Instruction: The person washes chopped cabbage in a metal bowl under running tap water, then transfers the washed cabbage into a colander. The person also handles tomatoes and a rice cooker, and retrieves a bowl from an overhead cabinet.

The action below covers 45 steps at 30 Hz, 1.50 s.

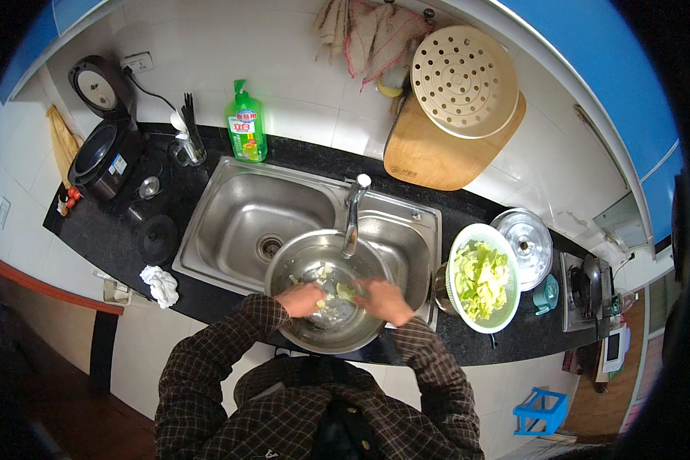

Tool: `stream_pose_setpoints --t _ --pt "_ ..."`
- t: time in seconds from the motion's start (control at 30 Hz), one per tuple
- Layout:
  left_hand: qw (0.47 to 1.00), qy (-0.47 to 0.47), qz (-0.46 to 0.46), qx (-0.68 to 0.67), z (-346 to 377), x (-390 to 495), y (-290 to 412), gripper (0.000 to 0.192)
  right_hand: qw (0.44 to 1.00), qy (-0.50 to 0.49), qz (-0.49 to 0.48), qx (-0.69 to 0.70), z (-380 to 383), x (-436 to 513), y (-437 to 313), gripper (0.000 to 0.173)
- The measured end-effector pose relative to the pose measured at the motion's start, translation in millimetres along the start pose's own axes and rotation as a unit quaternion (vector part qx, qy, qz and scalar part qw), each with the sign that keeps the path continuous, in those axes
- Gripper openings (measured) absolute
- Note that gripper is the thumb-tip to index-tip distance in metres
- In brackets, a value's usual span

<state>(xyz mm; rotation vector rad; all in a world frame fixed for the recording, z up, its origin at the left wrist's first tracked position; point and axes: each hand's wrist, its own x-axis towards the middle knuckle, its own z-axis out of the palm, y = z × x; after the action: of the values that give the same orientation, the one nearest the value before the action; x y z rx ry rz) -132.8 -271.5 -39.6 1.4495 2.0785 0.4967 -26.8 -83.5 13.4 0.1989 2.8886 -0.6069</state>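
A wide stainless steel basin (336, 334) rests over the front of the double sink, below the faucet (353, 215). In it lie pale green leaf pieces (345, 292), seemingly lettuce, with what looks like water. My left hand (303, 300) reaches into the basin from the left, fingers bent among small leaf bits; whether it grips one is hidden. From the right comes my right hand (386, 300), its fingertips at the edge of a larger leaf piece. Its grip is unclear. To the right, a light green plastic colander (514, 299) holds a heap of torn leaves (482, 282).
Behind the sink (247, 201) stands a green dish soap pump bottle (246, 129). A rice cooker (106, 161) with raised lid and a white cloth (160, 286) are on the left. A metal lid (526, 247) and teal cup (546, 296) sit right of the colander. A cutting board (437, 161) leans on the wall.
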Motion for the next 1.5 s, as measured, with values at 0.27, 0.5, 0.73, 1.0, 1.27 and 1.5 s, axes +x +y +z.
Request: stream_pose_setpoints --t 0.27,0.5,0.73,1.0,1.27,1.5 --pt "0.994 -0.031 -0.056 0.087 -2 -7 -18 0.025 0.992 -0.109 -0.053 -0.015 42 29 -8 0.016" --pt "0.967 -0.153 -0.080 0.186 11 -7 -8 0.028 0.983 0.082 -0.142 -0.085 57 61 -20 0.020" --pt "0.962 -0.187 -0.095 0.176 27 0 2 0.022 0.996 -0.037 -0.062 -0.055 61 88 -35 0.015" --pt "0.990 -0.072 -0.037 -0.116 -18 -15 -21 0.027 0.975 0.011 -0.049 0.218 18 39 -7 0.021" --pt "0.923 0.176 0.008 -0.341 -54 6 14 0.023 0.673 -0.086 0.172 0.715 35 17 -25 0.022" --pt "0.938 0.323 0.118 -0.033 -9 8 69 0.026 0.380 -0.023 0.167 0.909 56 10 -35 0.031"
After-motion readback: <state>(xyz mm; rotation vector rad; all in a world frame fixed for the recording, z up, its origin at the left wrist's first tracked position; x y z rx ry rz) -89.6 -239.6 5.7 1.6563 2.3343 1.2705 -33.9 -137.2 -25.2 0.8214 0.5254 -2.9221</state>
